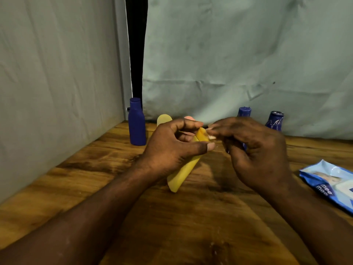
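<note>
My left hand (172,148) grips a long yellow plastic bottle (183,173), tilted with its bottom toward me and its top pointing up and right. At that top, my right hand (254,150) pinches a small white piece (212,137), perhaps a wipe or cap; I cannot tell which. Both hands hover over the wooden table (172,226), near its middle.
A dark blue bottle (136,123) stands at the back left. Two more blue bottles (244,111) (275,121) stand behind my right hand. A second yellow bottle (163,119) and a pink one (189,118) peek out behind my left hand. A blue wipes pack (332,182) lies at right. Grey cloth walls close off the left and back.
</note>
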